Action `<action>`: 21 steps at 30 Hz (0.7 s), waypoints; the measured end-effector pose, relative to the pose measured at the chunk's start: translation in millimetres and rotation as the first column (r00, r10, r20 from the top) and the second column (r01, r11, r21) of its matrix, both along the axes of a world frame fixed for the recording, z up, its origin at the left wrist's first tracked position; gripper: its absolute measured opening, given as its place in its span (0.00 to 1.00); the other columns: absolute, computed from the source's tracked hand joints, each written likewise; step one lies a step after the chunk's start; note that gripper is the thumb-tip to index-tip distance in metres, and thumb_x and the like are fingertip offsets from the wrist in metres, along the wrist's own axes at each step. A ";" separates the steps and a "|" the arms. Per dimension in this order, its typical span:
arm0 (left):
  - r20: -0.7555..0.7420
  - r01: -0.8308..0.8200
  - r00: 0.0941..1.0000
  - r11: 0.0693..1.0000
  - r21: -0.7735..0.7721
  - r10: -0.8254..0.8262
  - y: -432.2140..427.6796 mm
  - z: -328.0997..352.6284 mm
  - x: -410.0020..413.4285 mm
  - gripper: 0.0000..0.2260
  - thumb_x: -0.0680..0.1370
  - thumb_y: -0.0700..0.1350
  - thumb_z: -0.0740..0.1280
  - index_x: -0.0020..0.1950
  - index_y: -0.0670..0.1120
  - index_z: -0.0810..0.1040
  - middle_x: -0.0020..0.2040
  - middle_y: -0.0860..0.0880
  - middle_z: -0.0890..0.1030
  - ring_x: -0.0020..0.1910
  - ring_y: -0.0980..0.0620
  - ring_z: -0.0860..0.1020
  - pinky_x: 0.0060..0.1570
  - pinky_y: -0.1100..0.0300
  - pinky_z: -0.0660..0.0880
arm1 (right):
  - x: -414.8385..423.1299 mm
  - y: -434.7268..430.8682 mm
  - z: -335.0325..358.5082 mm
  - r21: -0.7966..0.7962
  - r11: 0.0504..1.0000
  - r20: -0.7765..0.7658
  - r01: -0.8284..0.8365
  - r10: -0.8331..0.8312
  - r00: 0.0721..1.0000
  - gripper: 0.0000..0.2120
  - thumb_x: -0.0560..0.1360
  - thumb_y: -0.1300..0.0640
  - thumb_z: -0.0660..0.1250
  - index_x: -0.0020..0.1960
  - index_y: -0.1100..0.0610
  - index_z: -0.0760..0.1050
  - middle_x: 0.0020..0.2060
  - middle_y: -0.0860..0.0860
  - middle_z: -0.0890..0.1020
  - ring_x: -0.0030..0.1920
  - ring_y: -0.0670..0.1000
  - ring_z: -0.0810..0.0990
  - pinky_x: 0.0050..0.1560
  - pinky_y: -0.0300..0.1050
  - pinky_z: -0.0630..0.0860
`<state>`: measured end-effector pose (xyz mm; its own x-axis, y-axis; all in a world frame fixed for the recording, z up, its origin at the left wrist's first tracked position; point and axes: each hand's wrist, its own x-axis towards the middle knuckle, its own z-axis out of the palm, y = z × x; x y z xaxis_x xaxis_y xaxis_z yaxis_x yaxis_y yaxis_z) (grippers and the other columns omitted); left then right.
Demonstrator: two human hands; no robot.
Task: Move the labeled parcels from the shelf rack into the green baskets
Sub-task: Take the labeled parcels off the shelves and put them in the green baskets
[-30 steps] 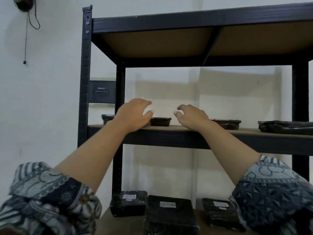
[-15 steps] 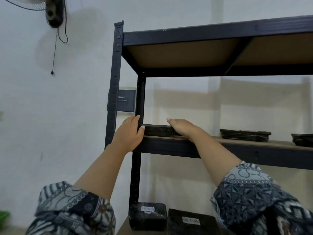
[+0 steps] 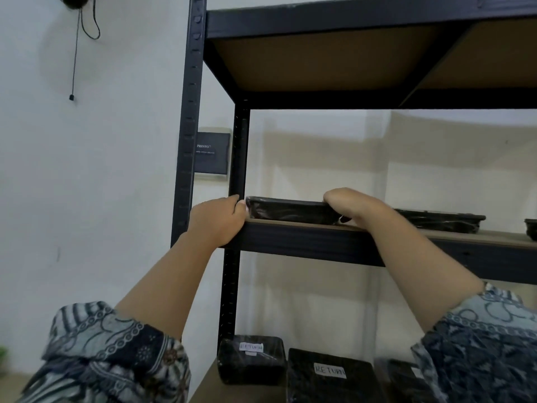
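A flat black wrapped parcel (image 3: 287, 211) lies at the left end of the upper shelf (image 3: 305, 242) of the black rack. My left hand (image 3: 219, 221) is curled against the parcel's left end, beside the rack's post. My right hand (image 3: 353, 206) clasps its right end, fingers over the top and thumb under the edge. Two more flat black parcels (image 3: 441, 221) rest further right on the same shelf. Below, black parcels with white "RETURN" labels (image 3: 251, 363) sit on the lower shelf. No green basket shows.
The rack's front left post (image 3: 189, 120) and inner post (image 3: 239, 158) stand next to my left hand. The top shelf board (image 3: 334, 62) hangs overhead. A black wall plate (image 3: 212, 152) and a fan's pull cord (image 3: 74, 59) are on the white wall at left.
Both hands have closed in on the ends of the leftmost parcel, and its near edge now sits at the shelf's front. My view has come closer to the rack.
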<state>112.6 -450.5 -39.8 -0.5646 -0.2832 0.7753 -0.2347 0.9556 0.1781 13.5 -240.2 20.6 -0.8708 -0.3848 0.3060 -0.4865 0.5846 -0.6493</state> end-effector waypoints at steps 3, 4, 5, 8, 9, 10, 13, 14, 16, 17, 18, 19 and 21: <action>0.039 -0.049 0.998 0.998 -0.039 0.050 -1.7 1.3 -0.9 0.19 0.80 0.48 0.48 0.42 0.45 0.76 0.39 0.46 0.78 0.37 0.49 0.72 0.33 0.59 0.61 | -4.4 10.0 2.7 -0.003 1.000 0.005 -0.017 0.017 1.000 0.16 0.75 0.59 0.52 0.52 0.63 0.76 0.45 0.58 0.75 0.44 0.56 0.73 0.45 0.47 0.70; 0.044 -0.063 0.997 0.997 -0.041 0.065 -2.1 1.6 -1.3 0.19 0.80 0.48 0.49 0.38 0.44 0.74 0.35 0.47 0.76 0.35 0.50 0.71 0.31 0.59 0.60 | -4.7 12.2 3.1 -0.006 1.000 0.004 -0.015 0.015 1.000 0.15 0.74 0.60 0.52 0.50 0.62 0.76 0.45 0.58 0.75 0.44 0.56 0.73 0.44 0.47 0.70; 0.045 -0.070 0.996 0.997 -0.042 0.072 -2.4 1.6 -2.2 0.19 0.80 0.48 0.49 0.36 0.43 0.74 0.34 0.47 0.74 0.33 0.50 0.69 0.30 0.59 0.59 | -4.8 13.9 2.8 -0.013 1.000 0.002 -0.009 0.009 1.000 0.13 0.74 0.60 0.52 0.49 0.60 0.75 0.45 0.58 0.74 0.43 0.56 0.73 0.44 0.47 0.70; 0.052 -0.065 0.996 0.997 -0.040 0.067 -4.4 2.5 -3.9 0.21 0.80 0.48 0.49 0.40 0.41 0.77 0.33 0.46 0.73 0.31 0.52 0.67 0.30 0.59 0.60 | -4.3 18.2 -0.1 -0.049 0.999 0.025 0.007 -0.006 1.000 0.12 0.77 0.54 0.53 0.51 0.58 0.73 0.48 0.57 0.75 0.45 0.55 0.74 0.47 0.47 0.67; 0.059 -0.059 0.996 0.997 -0.046 0.062 -5.5 3.1 -3.7 0.22 0.79 0.49 0.47 0.42 0.41 0.78 0.34 0.47 0.73 0.31 0.52 0.68 0.30 0.59 0.60 | -4.5 19.6 -2.1 -0.052 0.999 0.047 0.010 -0.007 0.999 0.16 0.78 0.47 0.54 0.54 0.57 0.73 0.51 0.56 0.76 0.49 0.54 0.76 0.49 0.47 0.66; 0.074 -0.056 0.995 0.997 -0.059 0.060 -6.5 3.2 -3.0 0.24 0.78 0.51 0.45 0.42 0.41 0.78 0.33 0.47 0.73 0.31 0.52 0.67 0.29 0.59 0.59 | -4.3 20.7 -3.8 -0.046 0.999 0.067 0.019 -0.016 0.998 0.22 0.77 0.40 0.54 0.58 0.57 0.74 0.55 0.55 0.76 0.54 0.54 0.76 0.52 0.47 0.65; 0.121 -0.053 0.990 0.993 -0.110 0.066 -7.1 2.9 -2.5 0.24 0.70 0.52 0.40 0.40 0.43 0.72 0.31 0.50 0.68 0.29 0.54 0.64 0.28 0.59 0.57 | -3.6 21.1 -5.1 -0.044 0.998 0.037 0.047 -0.045 0.998 0.25 0.74 0.39 0.59 0.58 0.57 0.76 0.57 0.54 0.78 0.55 0.54 0.76 0.47 0.46 0.68; 0.118 -0.050 0.991 0.993 -0.106 0.062 -8.0 2.8 -3.7 0.24 0.70 0.52 0.39 0.40 0.43 0.73 0.31 0.50 0.69 0.30 0.54 0.65 0.29 0.59 0.57 | -3.0 21.1 -4.9 -0.065 0.996 0.023 0.057 -0.055 0.998 0.22 0.74 0.42 0.61 0.56 0.58 0.76 0.55 0.55 0.79 0.52 0.54 0.77 0.43 0.45 0.69; 0.087 -0.037 0.995 0.998 -0.059 0.042 -8.3 2.8 -4.7 0.26 0.75 0.53 0.42 0.43 0.42 0.77 0.34 0.47 0.74 0.32 0.52 0.68 0.30 0.60 0.60 | -2.8 21.6 -4.7 -0.122 0.990 0.009 0.070 -0.069 0.998 0.19 0.73 0.47 0.63 0.55 0.60 0.76 0.52 0.57 0.80 0.47 0.54 0.78 0.39 0.44 0.70; 0.084 -0.043 0.995 0.998 -0.051 0.047 -9.2 2.9 -5.7 0.25 0.78 0.52 0.45 0.44 0.43 0.79 0.36 0.46 0.76 0.33 0.51 0.70 0.30 0.60 0.61 | -1.8 22.2 -5.2 -0.152 0.986 -0.002 0.073 -0.074 0.997 0.18 0.73 0.50 0.63 0.55 0.62 0.76 0.50 0.57 0.80 0.44 0.53 0.77 0.37 0.43 0.69; 0.081 -0.048 0.995 0.998 -0.048 0.052 -8.9 2.7 -7.0 0.23 0.79 0.50 0.47 0.45 0.43 0.79 0.37 0.46 0.77 0.34 0.51 0.70 0.31 0.60 0.61 | -0.4 22.9 -5.9 -0.177 0.981 -0.012 0.075 -0.078 0.997 0.17 0.73 0.51 0.63 0.56 0.63 0.75 0.49 0.56 0.79 0.41 0.52 0.76 0.35 0.42 0.68; 0.092 -0.055 0.994 0.997 -0.059 0.060 -8.8 2.2 -7.0 0.21 0.80 0.49 0.47 0.44 0.43 0.78 0.37 0.46 0.77 0.34 0.51 0.70 0.31 0.60 0.61 | 0.6 23.9 -6.5 -0.204 0.976 -0.027 0.076 -0.083 0.996 0.17 0.74 0.52 0.64 0.57 0.63 0.75 0.48 0.56 0.78 0.40 0.51 0.74 0.34 0.42 0.67; 0.099 -0.057 0.993 0.996 -0.070 0.063 -9.5 2.4 -7.8 0.21 0.80 0.49 0.47 0.43 0.43 0.77 0.36 0.47 0.76 0.33 0.52 0.70 0.30 0.60 0.61 | 0.7 26.8 -6.8 -0.275 0.959 -0.056 0.071 -0.090 0.994 0.19 0.75 0.55 0.66 0.61 0.64 0.72 0.51 0.56 0.77 0.43 0.51 0.73 0.38 0.42 0.68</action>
<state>104.7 -460.0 -37.4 -0.6248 -0.2687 0.7331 -0.3056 0.9482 0.0871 14.2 -213.4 13.8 -0.8695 -0.2085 0.4478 -0.4928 0.4295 -0.7568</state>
